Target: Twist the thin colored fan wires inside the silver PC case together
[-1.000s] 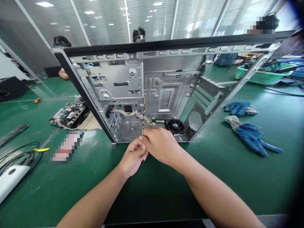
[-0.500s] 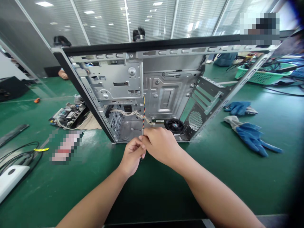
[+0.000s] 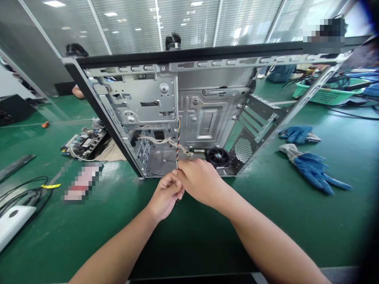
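An open computer case [image 3: 207,112] stands upright in front of me, its metal inside facing me. A twisted cable [image 3: 178,148] of yellow, red and dark wires hangs from its drive cage [image 3: 148,92] down into my fingers. My right hand [image 3: 201,179] is closed on this cable near the case's lower front edge. Just below and touching it, my left hand [image 3: 166,195] pinches the cable's lower part; a small dark end shows beneath the fingers. White wires [image 3: 162,140] cross the case's lower part toward a black cooling fan [image 3: 218,156] at its bottom.
Blue gloves [image 3: 314,167] lie at the right, with a green basket [image 3: 328,94] of cables behind. To the left are a circuit board [image 3: 85,142], black cables [image 3: 26,193] and a white device [image 3: 14,225]. Another person's hand [image 3: 77,92] shows beyond the case.
The cable has shifted very slightly left between my hands. Both hands keep their closed hold, and the case stays put.
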A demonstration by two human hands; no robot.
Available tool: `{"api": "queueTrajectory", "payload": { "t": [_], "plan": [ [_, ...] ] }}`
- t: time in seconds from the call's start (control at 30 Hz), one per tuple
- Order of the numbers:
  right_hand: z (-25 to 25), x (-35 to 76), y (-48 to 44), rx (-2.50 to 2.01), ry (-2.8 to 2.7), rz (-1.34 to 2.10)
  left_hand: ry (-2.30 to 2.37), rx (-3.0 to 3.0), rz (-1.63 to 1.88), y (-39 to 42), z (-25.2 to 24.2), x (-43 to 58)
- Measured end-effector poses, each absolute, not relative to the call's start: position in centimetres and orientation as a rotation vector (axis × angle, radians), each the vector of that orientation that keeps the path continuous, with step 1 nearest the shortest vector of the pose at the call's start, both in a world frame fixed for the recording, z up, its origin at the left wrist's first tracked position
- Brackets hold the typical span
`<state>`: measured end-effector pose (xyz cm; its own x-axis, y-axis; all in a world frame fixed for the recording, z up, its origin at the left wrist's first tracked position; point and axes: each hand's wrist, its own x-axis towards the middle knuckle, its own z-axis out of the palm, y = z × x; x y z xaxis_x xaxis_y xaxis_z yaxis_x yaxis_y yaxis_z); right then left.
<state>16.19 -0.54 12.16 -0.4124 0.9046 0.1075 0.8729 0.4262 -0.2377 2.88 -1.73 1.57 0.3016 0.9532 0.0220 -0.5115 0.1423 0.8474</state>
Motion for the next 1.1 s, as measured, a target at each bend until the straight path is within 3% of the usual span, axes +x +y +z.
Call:
{"api": "queueTrajectory", "payload": {
  "t": [1.1],
  "plan": [
    [12.34, 16.03, -0.78, -1.591, -2.46, 0.195, 0.621, 0.873, 1.201, -1.83, 1.66, 3.08]
  ]
}}
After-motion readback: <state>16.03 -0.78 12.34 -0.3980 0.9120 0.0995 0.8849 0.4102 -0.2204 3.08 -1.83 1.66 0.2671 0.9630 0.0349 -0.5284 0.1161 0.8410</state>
